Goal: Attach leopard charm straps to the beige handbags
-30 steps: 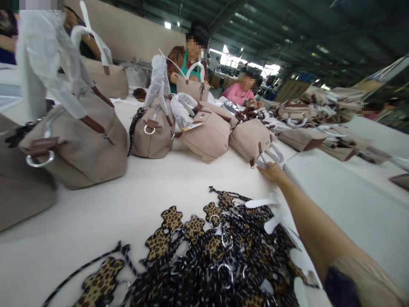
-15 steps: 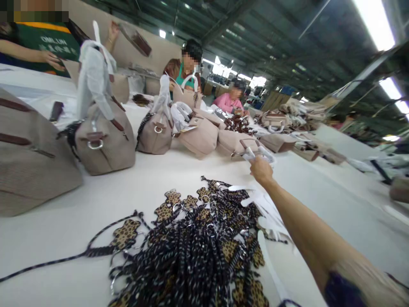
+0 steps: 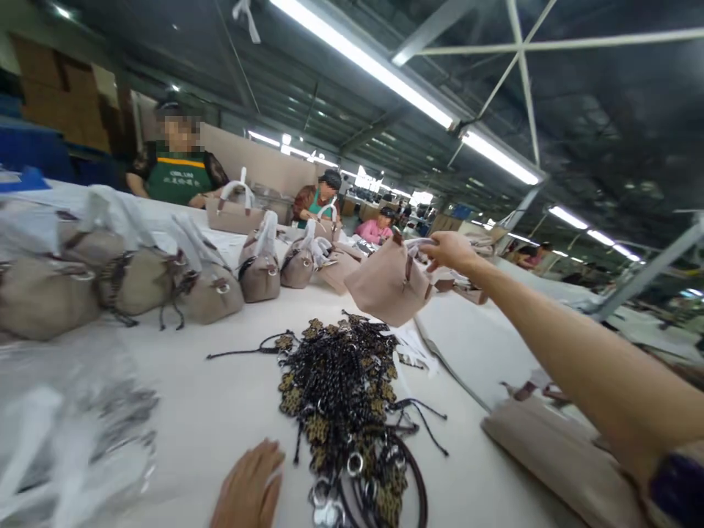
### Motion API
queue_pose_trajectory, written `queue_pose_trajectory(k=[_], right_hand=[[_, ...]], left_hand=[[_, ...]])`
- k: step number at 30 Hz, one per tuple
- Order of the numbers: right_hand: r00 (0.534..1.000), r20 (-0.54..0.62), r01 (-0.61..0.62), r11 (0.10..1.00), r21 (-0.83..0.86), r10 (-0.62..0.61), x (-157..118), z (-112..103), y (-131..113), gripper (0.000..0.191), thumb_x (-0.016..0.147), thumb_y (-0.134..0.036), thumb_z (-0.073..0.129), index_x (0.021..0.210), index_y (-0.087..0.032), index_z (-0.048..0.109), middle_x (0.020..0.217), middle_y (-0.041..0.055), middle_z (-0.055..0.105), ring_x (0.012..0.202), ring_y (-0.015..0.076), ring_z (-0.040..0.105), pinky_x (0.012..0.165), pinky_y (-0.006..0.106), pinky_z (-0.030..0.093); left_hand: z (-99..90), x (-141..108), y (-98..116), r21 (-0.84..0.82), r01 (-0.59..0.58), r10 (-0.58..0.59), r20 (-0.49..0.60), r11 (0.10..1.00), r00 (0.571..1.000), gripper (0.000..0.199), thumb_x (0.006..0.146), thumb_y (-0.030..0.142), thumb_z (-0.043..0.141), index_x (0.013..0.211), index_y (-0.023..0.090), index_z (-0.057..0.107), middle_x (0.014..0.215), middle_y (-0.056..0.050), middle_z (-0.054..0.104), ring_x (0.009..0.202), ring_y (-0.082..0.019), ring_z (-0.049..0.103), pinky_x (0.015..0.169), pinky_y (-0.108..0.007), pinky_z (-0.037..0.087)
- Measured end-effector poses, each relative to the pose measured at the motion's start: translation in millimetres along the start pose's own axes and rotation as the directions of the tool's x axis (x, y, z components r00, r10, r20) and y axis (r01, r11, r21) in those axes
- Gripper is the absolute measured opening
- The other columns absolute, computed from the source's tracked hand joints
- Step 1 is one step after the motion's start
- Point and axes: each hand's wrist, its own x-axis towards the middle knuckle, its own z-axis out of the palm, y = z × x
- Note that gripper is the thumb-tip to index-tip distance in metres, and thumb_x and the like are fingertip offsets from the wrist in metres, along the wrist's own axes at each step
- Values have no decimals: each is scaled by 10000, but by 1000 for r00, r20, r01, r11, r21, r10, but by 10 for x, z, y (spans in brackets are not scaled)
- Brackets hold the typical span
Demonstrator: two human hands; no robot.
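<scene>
Beige bag [image 3: 382, 287] has risen, held by the right hand [image 3: 451, 251]

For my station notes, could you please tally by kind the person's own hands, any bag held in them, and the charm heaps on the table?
Hands, left hand and right hand: 2
Bag in the right hand: 1
Heap of leopard-print charms and cords: 1
Total: 4

Right forearm [image 3: 561, 345]: bare, stretched forward, slanting up leftward
Right hand [image 3: 449, 251]: bare, raised, fingers curled in a grip
Left hand [image 3: 248, 488]: bare, low, fingers close together
</scene>
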Motion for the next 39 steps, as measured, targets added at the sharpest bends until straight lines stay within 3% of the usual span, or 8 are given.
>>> queue_pose_trajectory(k=[4, 7, 15, 30, 32, 34, 36, 39], right_hand=[[973, -47, 222, 973, -57, -225, -959, -511, -572, 168, 845, -342, 598, 853, -182, 647, 585, -1, 651, 603, 151, 633, 547, 221, 381], [830, -115, 514, 829, -223, -546, -1636, -537, -866, 161, 899, -305, 538, 938, -180, 631, 828, 62, 694, 739, 181, 624, 600, 250, 374], [689, 74, 716, 663, -220, -721, -2982, 387, -917, 232, 873, -36, 442, 893, -184, 620, 894, 65, 649, 847, 183, 605, 715, 253, 417], [583, -128, 812, 582, 48, -802, -3364, 772, -876, 535, 880, -30, 389, 1365, -239, 473, 1522, 79, 350, 1216, 207, 535, 989, 321, 446], [621, -262, 783, 596, 176, -738, -3502, 826, -657, 441, 923, -108, 388, 1325, -232, 519, 1482, 82, 414, 1273, 209, 487, 1030, 334, 422], [790, -251, 613, 721, 323, -559, -3638, 976, -426, 356, 943, -190, 406, 1255, -235, 572, 1365, 91, 536, 1241, 209, 509, 1035, 348, 413], [933, -74, 348, 837, 421, -351, -3750, 1226, -224, 277, 937, -257, 439, 1135, -231, 631, 1172, 85, 650, 1101, 213, 592, 968, 352, 448], [967, 133, 141, 892, 429, -216, -3859, 1699, -28, 189, 857, -311, 562, 965, -207, 676, 902, 59, 705, 840, 217, 654, 768, 327, 493]], left_hand=[[-395, -184, 410, -367, 330, -315, 103, 870, 944, 365, 824, 430, 485, 1063, 188, 618, 1119, -116, 694, 1076, -270, 646, 928, -454, 537], [-800, -424, 730, -553, 441, -396, 207, 707, 895, 461, 831, 500, 495, 1143, 162, 527, 1230, -163, 608, 1108, -271, 620, 906, -422, 531], [-1120, -997, 896, -610, 428, -354, 246, 667, 903, 523, 778, 395, 590, 1215, 149, 443, 1192, -158, 551, 1053, -255, 575, 885, -402, 483], [-1065, -936, 744, -533, 518, -422, 301, 669, 855, 494, 708, 411, 620, 1116, 177, 469, 914, -35, 567, 816, -190, 595, 786, -355, 488], [-1071, -989, 705, -524, 534, -436, 309, 663, 845, 498, 715, 432, 614, 1119, 170, 484, 932, -49, 592, 817, -195, 608, 762, -349, 496], [-1065, -1040, 676, -510, 540, -440, 314, 669, 841, 496, 732, 443, 596, 1125, 158, 491, 942, -60, 609, 812, -197, 621, 760, -351, 501], [-1053, -1082, 664, -500, 526, -424, 312, 688, 850, 482, 756, 446, 576, 1127, 151, 491, 945, -66, 620, 815, -199, 630, 789, -363, 502], [-1041, -1145, 698, -478, 507, -414, 293, 718, 862, 453, 784, 455, 561, 1119, 154, 502, 933, -68, 634, 809, -205, 638, 811, -382, 507]])
